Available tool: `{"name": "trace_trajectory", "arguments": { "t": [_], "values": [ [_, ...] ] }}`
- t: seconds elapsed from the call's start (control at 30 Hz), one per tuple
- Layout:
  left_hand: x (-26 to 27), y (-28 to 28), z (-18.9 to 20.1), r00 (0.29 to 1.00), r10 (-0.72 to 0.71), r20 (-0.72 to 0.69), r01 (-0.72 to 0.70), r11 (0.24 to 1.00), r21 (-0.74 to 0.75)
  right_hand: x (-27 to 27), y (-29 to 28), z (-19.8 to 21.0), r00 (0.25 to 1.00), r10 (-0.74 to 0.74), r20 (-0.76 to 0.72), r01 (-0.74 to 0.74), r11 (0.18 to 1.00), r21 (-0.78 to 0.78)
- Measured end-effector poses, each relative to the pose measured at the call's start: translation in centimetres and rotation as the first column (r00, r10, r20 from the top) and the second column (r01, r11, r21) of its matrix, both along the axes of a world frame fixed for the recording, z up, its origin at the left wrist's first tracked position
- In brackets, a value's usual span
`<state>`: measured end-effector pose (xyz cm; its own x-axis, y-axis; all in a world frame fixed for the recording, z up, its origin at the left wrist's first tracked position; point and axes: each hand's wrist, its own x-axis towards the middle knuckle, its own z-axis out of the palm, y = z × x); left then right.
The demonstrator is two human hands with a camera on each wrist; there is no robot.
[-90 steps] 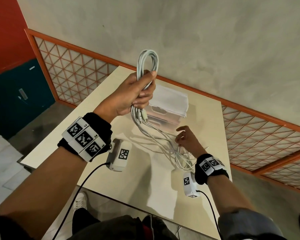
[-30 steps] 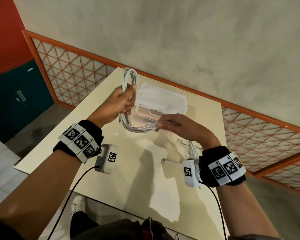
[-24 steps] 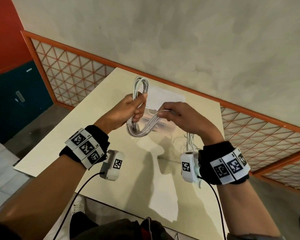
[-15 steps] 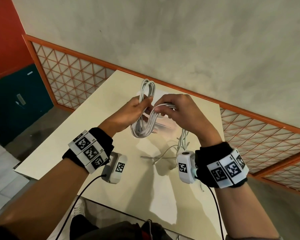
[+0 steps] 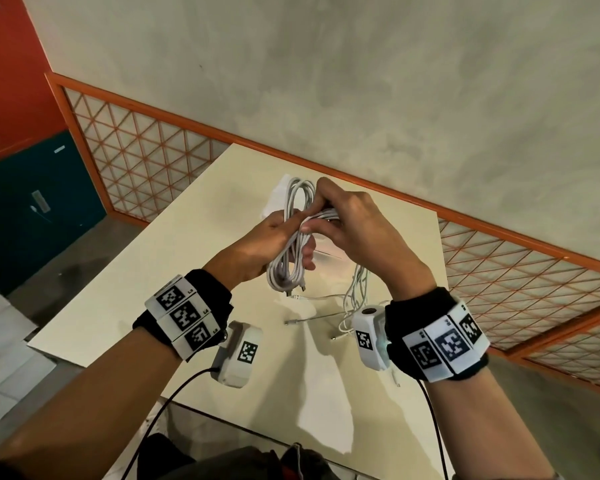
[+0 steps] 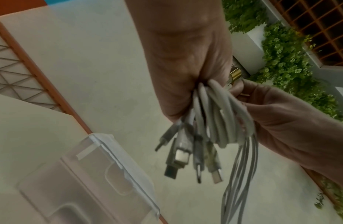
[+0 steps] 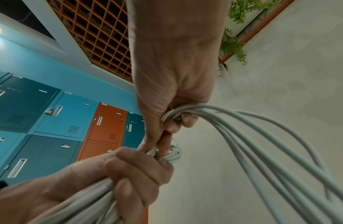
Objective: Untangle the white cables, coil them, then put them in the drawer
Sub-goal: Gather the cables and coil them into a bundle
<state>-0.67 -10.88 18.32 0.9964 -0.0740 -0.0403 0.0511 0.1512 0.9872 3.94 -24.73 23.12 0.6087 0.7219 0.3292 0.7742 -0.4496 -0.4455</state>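
Note:
A coiled bundle of white cables [image 5: 291, 237] hangs above the cream table [image 5: 174, 271]. My left hand [image 5: 274, 237] grips the bundle at its middle. My right hand [image 5: 329, 216] pinches a group of cable strands and holds them across the coil, close against the left hand. In the left wrist view several plug ends [image 6: 185, 154] dangle below the left hand [image 6: 187, 78], with the right hand [image 6: 278, 115] beside it. In the right wrist view the strands [image 7: 262, 145] run out of the right hand [image 7: 174, 115] toward the left hand [image 7: 128, 171]. The loose cable tails [image 5: 354, 299] trail down onto the table.
A clear plastic drawer box [image 6: 86, 178] stands on the table behind the hands, mostly hidden in the head view. An orange lattice railing [image 5: 136, 150] and a grey wall border the table's far side. Blue and orange lockers [image 7: 51, 121] stand to the left.
My right hand rose from the table with the loose strands and came up against the left hand. The strands now lie across the coil, and the hanging slack is shorter.

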Motion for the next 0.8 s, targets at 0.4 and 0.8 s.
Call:
{"name": "trace_trajectory", "arguments": {
  "t": [0.4,0.8],
  "values": [
    [-0.1,1.2,-0.9,0.995,-0.068,-0.073,0.077,0.989,0.126,0.3,-2.0,0.4,0.947,0.021,-0.320,-0.064,0.990,-0.125],
    [-0.3,0.6,-1.6,0.956,-0.245,-0.163,0.227,0.967,-0.118,1.4,-1.5,0.5,0.968,0.031,-0.247,-0.048,0.997,-0.063]
  ]
}}
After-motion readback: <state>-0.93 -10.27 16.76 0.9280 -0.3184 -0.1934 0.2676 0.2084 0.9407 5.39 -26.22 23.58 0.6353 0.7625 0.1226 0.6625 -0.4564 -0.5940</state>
